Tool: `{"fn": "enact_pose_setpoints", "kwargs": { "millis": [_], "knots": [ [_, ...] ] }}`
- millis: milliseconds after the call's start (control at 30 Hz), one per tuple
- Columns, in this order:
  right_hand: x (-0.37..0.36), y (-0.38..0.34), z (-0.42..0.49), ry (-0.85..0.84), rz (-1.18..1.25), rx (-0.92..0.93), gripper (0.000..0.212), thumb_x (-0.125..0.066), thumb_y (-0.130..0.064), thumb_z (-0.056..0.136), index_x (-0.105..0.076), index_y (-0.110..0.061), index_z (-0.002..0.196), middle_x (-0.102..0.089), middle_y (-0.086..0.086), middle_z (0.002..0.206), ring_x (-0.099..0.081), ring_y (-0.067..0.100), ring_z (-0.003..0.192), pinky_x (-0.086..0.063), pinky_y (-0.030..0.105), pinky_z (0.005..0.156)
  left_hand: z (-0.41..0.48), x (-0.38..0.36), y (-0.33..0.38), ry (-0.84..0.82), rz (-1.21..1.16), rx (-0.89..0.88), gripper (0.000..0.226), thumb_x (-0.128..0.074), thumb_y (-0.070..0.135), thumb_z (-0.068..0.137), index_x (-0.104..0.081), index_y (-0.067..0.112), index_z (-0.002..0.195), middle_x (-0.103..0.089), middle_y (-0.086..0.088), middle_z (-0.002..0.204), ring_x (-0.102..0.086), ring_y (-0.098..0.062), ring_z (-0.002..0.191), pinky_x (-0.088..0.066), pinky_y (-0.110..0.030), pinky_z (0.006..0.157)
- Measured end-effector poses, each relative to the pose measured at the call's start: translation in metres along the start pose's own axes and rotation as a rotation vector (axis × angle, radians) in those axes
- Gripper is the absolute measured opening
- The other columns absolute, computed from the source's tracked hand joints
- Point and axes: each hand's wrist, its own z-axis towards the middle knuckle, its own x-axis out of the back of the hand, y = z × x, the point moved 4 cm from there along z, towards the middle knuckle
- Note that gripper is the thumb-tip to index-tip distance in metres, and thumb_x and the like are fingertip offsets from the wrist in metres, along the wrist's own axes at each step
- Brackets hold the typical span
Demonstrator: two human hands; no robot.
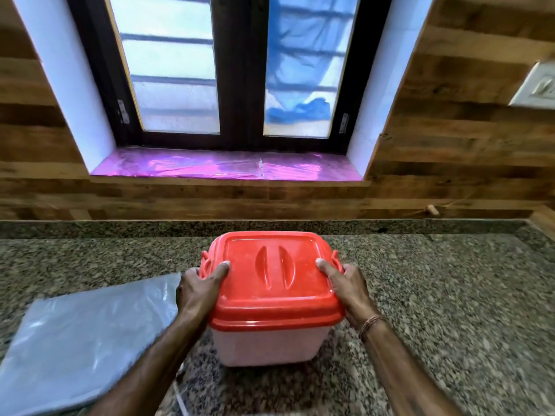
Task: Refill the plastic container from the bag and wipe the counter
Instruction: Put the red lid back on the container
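L hand (195, 291) & R hand (348, 288) gripping red lid (270, 280) edges, thumbs on top; risk of plastic container (270, 346) skidding on counter (450, 295) w/ uneven pull.

The grey bag (84, 340) runs off the left edge, container (270, 346) contents unseen.

Both forearms reach forward — the left hand (196, 291) clasps the left edge of the red lid (270, 295), thumb on top; the right hand (350, 288) clasps its right edge, thumb likewise on top.
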Motion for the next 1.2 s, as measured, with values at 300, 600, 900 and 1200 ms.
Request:
{"fn": "enact_pose_setpoints", "kwargs": {
  "millis": [300, 600, 900, 1200],
  "knots": [
    [-0.03, -0.066, 0.116, -0.011, 0.092, 0.068, 0.042, -0.079, -0.049, 0.074, -0.068, -0.01, 0.062, -0.069, 0.002, 0.064, -0.064, 0.02, 0.062, -0.053, 0.038, 0.063, 0.105, -0.039, 0.067, 0.022, 0.03, -0.014, 0.06, -0.074, 0.064, 0.072, -0.073, 0.008, 0.092, -0.074, -0.01, 0.082, -0.071, -0.027, 0.074, -0.056, -0.034, 0.06],
    [-0.058, -0.085, 0.205, -0.006, 0.102, 0.052, 0.036, -0.08, -0.044, 0.077, -0.067, -0.011, 0.071, -0.068, 0.001, 0.069, -0.063, 0.018, 0.064, -0.049, 0.031, 0.061, 0.187, -0.081, 0.082, 0.061, 0.061, 0.009, 0.055, -0.071, 0.059, 0.083, -0.071, 0.006, 0.096, -0.07, -0.01, 0.086, -0.065, -0.024, 0.074, -0.04, -0.026, 0.053],
    [-0.067, -0.073, 0.221, 0.043, 0.11, 0.012, 0.064, -0.076, -0.068, 0.055, -0.071, -0.009, 0.079, -0.075, 0.005, 0.076, -0.071, 0.025, 0.069, -0.058, 0.042, 0.068, 0.203, -0.087, 0.076, 0.052, 0.047, 0.018, 0.057, -0.07, 0.063, 0.081, -0.07, 0.01, 0.101, -0.073, -0.008, 0.092, -0.069, -0.023, 0.079, -0.046, -0.027, 0.057],
    [-0.068, -0.105, 0.143, 0.344, -0.373, 0.338, 0.077, -0.054, -0.066, 0.083, -0.049, -0.015, 0.141, -0.052, 0.013, 0.14, -0.045, 0.036, 0.132, -0.038, 0.051, 0.108, 0.159, -0.049, 0.052, -0.033, 0.09, -0.075, 0.089, -0.059, 0.08, 0.079, -0.049, 0.016, 0.14, -0.064, -0.002, 0.121, -0.062, -0.022, 0.109, -0.052, -0.041, 0.096]
  ]
}}
